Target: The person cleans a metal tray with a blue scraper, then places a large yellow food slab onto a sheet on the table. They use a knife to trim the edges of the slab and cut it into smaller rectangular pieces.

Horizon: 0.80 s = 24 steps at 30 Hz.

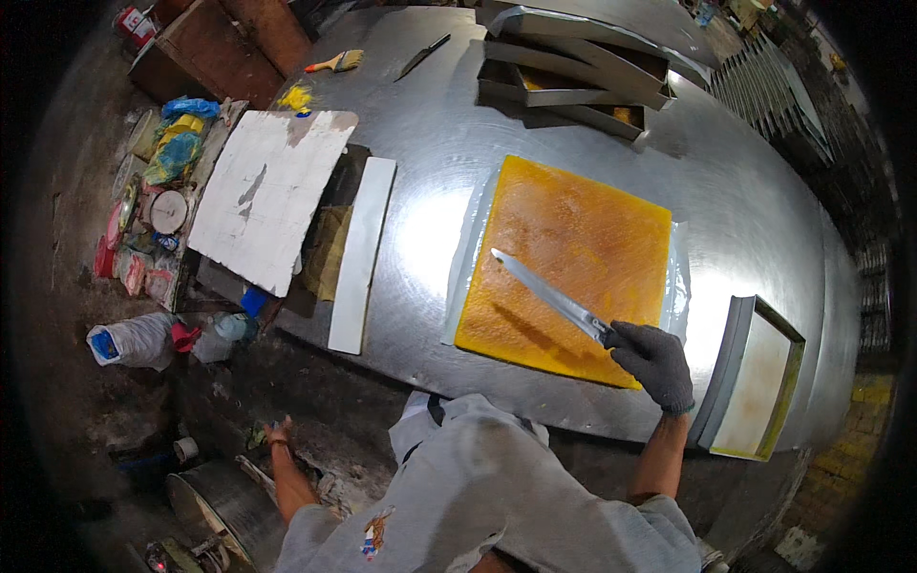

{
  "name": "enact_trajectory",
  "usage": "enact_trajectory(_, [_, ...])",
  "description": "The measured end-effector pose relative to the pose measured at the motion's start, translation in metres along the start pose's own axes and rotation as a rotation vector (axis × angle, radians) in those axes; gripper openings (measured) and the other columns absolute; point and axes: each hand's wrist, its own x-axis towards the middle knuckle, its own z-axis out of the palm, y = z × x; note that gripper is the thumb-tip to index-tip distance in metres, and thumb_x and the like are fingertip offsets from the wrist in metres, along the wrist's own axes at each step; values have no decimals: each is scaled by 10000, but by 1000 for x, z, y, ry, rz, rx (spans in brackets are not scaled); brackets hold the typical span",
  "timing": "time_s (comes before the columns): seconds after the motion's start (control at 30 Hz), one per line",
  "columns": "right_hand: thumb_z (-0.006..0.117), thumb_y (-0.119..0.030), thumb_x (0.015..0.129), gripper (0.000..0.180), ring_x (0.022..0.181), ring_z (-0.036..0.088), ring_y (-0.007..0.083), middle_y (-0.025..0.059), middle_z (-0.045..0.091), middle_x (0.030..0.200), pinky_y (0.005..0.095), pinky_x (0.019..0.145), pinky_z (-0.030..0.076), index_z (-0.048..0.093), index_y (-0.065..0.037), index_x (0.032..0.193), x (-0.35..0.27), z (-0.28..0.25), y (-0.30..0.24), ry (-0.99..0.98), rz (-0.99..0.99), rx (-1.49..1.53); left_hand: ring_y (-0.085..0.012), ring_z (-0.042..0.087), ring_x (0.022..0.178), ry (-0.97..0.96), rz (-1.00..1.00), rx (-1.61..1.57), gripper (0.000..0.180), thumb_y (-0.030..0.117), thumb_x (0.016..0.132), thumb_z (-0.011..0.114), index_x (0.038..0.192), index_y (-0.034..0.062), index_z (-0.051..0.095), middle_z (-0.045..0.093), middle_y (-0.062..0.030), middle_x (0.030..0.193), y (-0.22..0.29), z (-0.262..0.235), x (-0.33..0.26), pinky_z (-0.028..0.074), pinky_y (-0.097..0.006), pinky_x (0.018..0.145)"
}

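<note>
Gloved R hand (654, 361) has fingers wrapped round the knife (549, 296), blade angled fwd-left over the orange slab (585, 224) on the desk (420, 124), L hand (278, 432) farther off, can't tell its fingers tbh.

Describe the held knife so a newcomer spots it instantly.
On the metal table lies a square orange-yellow slab. Over it, the gloved right hand holds a long-bladed knife. A second knife lies near the brush; only this one is gripped.

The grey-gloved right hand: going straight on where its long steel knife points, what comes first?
Probably the long white strip, near its upper end, if the knife clears the square orange slab beneath; its height is unclear.
</note>
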Motion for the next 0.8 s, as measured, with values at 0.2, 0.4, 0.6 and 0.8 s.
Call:
enact_trajectory(0.2, [737, -185, 832, 386, 949, 714, 273, 153, 742, 1050, 370, 875, 536, 706, -25, 1181, 14, 53, -51, 62, -37, 62, -286, 667, 1079, -204, -304, 1677, 463, 405, 870, 761, 1173, 58, 715, 697, -139, 1202, -98, -70, 39, 545, -429, 902])
enact_trajectory(0.4, [780, -158, 787, 387, 891, 711, 275, 157, 726, 970, 365, 821, 541, 722, -29, 1147, 28, 124, -120, 97, -80, 29, -130, 659, 870, -570, 242, 155, 300, 233, 968, 684, 1109, -27, 735, 732, -62, 994, 91, 137, -20, 530, -280, 789])
enact_trajectory(0.6, [794, -159, 784, 374, 844, 701, 271, 150, 714, 925, 364, 778, 538, 725, -30, 1128, 15, 163, -177, 56, -160, -39, -76, 596, 748, -992, 120, -345, 424, 382, 955, 694, 1154, 9, 719, 712, -29, 956, 195, 214, -28, 419, -210, 627])
enact_trajectory(0.8, [778, -183, 805, 348, 857, 691, 293, 152, 714, 935, 376, 780, 531, 729, -54, 1124, -8, 179, -189, 58, -141, -96, -91, 608, 698, -1086, 131, -226, 290, 282, 908, 761, 965, -2, 763, 711, -39, 797, 174, 208, -17, 431, -220, 630])
